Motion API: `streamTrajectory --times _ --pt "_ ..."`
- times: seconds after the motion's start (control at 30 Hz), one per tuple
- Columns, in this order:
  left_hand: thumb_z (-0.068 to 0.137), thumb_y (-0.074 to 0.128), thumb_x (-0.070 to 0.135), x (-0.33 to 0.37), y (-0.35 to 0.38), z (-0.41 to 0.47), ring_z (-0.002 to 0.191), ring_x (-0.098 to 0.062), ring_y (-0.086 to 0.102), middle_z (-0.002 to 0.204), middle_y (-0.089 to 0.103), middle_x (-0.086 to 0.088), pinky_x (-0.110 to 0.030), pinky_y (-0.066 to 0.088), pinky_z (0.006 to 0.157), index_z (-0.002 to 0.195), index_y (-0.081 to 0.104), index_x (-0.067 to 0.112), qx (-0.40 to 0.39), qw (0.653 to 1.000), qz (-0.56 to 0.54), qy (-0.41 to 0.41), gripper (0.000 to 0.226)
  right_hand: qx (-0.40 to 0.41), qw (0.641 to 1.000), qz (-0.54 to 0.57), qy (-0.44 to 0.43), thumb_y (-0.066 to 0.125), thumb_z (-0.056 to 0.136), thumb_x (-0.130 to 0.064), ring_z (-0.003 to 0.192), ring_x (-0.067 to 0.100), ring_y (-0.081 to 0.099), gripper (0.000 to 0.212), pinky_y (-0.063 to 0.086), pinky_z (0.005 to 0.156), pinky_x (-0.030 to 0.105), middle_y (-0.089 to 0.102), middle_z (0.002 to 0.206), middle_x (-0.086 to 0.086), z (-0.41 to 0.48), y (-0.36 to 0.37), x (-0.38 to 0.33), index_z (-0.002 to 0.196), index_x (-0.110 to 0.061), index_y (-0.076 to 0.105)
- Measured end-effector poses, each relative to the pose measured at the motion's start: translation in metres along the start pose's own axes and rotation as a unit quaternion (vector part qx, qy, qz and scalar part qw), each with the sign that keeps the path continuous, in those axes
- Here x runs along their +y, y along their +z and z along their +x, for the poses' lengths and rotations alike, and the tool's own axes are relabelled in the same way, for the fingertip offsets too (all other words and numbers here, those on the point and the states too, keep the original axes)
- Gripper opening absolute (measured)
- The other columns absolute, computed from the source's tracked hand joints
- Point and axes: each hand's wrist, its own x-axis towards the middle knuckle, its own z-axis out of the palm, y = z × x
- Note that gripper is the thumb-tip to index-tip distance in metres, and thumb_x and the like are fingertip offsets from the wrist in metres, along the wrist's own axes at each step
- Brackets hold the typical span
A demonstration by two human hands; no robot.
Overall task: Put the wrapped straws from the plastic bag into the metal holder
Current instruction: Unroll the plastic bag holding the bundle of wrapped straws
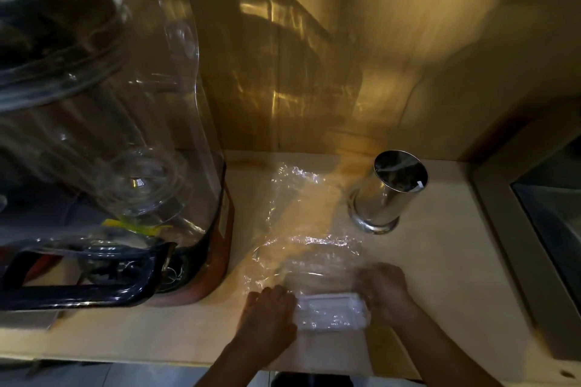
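Hands, left [267,314] and right [385,291], fingers seemingly grasping the blurry bag [311,248] of straws [330,313] on the bench [440,261], holder [388,195] nearby.

Dim, warm yellow light (brightest on the back wall), soft motion blur, wide-angle bending at edges.

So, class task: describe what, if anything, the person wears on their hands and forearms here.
Nothing is worn. The left hand and right hand are bare, with no gloves, rings, watch or bracelets visible. Both forearms are uncovered to the picture's bottom edge; no sleeves show.
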Motion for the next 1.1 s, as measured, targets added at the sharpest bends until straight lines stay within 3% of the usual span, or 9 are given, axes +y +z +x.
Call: streamTrajectory --times 0.1,0.27,0.37,0.43,0.53,0.67,0.87,1.03,1.1 --pt "0.089 0.045 0.036 0.006 -0.030 0.008 0.114 -0.026 0.052 0.123 0.057 -0.005 -0.036 0.036 0.095 0.119 0.047 0.021 0.001 0.999 -0.041 0.016 0.033 -0.067 0.992 0.109 -0.004 0.053 0.075 0.012 0.042 0.014 0.058 0.032 0.044 0.039 0.017 0.065 0.049 0.002 -0.004 0.001 -0.013 0.053 -0.006 0.067" --pt "0.084 0.049 0.020 0.034 -0.108 0.024 0.109 -0.026 0.055 0.116 0.062 -0.005 -0.036 0.036 0.095 0.115 0.054 0.019 0.177 0.964 -0.088 0.176 0.031 -0.045 0.973 -0.019 -0.225 0.049 0.072 0.027 0.044 -0.008 0.056 0.038 0.043 0.048 0.004 0.062 0.040 -0.011 -0.021 0.023 -0.046 0.059 -0.007 0.060" --pt "0.073 0.055 0.011 0.055 -0.149 0.043 0.120 -0.021 0.048 0.126 0.058 -0.002 -0.033 0.024 0.099 0.118 0.053 0.020 0.192 0.930 -0.019 0.312 0.046 -0.095 0.952 -0.082 -0.278 0.051 0.076 0.024 0.050 -0.016 0.055 0.034 0.040 0.050 0.000 0.059 0.053 -0.017 -0.027 0.027 -0.063 0.063 -0.007 0.060" --pt "0.074 0.057 0.011 0.065 -0.165 0.055 0.133 -0.019 0.036 0.134 0.054 0.000 -0.032 0.016 0.104 0.125 0.049 0.023 0.194 0.908 0.060 0.366 0.053 -0.125 0.942 -0.122 -0.287 0.050 0.079 0.020 0.054 -0.013 0.057 0.047 0.041 0.051 0.002 0.055 0.059 -0.017 -0.032 0.029 -0.070 0.062 -0.023 0.053" --pt "0.080 0.059 0.022 0.072 -0.179 0.070 0.128 -0.020 0.039 0.123 0.059 0.000 -0.038 0.016 0.105 0.122 0.049 0.027 0.101 0.914 0.198 0.340 0.043 -0.126 0.916 -0.130 -0.358 0.056 0.075 0.021 0.065 -0.012 0.058 0.048 0.044 0.058 0.013 0.058 0.071 -0.010 -0.032 0.032 -0.077 0.070 -0.027 0.054" --pt "0.082 0.059 0.034 0.075 -0.202 0.080 0.098 -0.019 0.056 0.084 0.063 0.003 -0.043 0.025 0.101 0.087 0.059 0.023 0.020 0.924 0.277 0.262 0.013 -0.173 0.920 -0.102 -0.337 0.069 0.072 0.008 0.058 -0.010 0.056 0.038 0.044 0.058 0.008 0.067 0.056 -0.016 -0.034 0.028 -0.087 0.063 -0.028 0.065" --pt "0.083 0.062 0.020 0.066 -0.251 0.079 0.075 -0.015 0.049 0.061 0.043 0.011 -0.049 0.016 0.110 0.055 0.031 0.023 0.057 0.946 0.203 0.247 0.042 -0.155 0.945 -0.065 -0.282 0.068 0.073 0.009 0.057 0.000 0.060 0.019 0.047 0.057 0.010 0.066 0.064 0.002 -0.024 0.013 -0.078 0.070 -0.010 0.067" --pt "0.082 0.064 0.022 0.062 -0.294 0.075 0.106 -0.024 0.054 0.060 0.045 0.012 -0.053 0.009 0.116 0.056 0.044 0.026 0.088 0.972 0.134 0.171 0.033 -0.111 0.962 -0.030 -0.248 0.067 0.073 0.010 0.055 0.003 0.059 0.022 0.046 0.055 0.010 0.068 0.058 -0.003 -0.012 -0.011 -0.068 0.064 -0.010 0.070" --pt "0.080 0.066 0.019 0.068 -0.303 0.072 0.092 -0.016 0.055 0.056 0.048 0.013 -0.051 0.005 0.116 0.054 0.043 0.027 0.124 0.968 0.132 0.176 0.037 -0.091 0.966 -0.009 -0.241 0.067 0.072 0.009 0.056 0.003 0.059 0.023 0.046 0.056 0.010 0.069 0.056 -0.004 -0.007 -0.018 -0.068 0.063 -0.011 0.071"
